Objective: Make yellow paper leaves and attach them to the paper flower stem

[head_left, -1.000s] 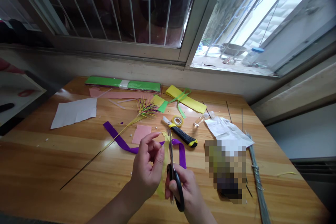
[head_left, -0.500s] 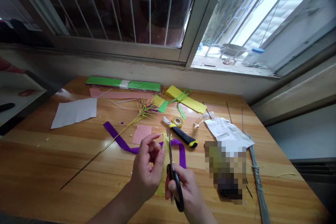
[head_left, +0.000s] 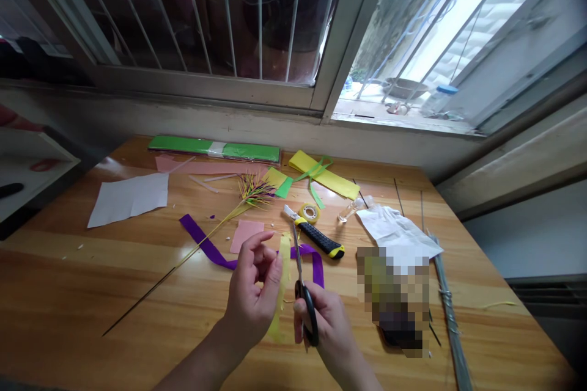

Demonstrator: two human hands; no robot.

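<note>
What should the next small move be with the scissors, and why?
I'd probably bring the scissors slightly left, to the yellow strip, for a cut. The left hand holds the strip, and the right hand holds the scissors just beside it, blades seemingly clear of its edge.

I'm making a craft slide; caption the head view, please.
Left hand holding a yellow strip, right hand holding black-handled scissors beside it, over a wooden table.
</note>
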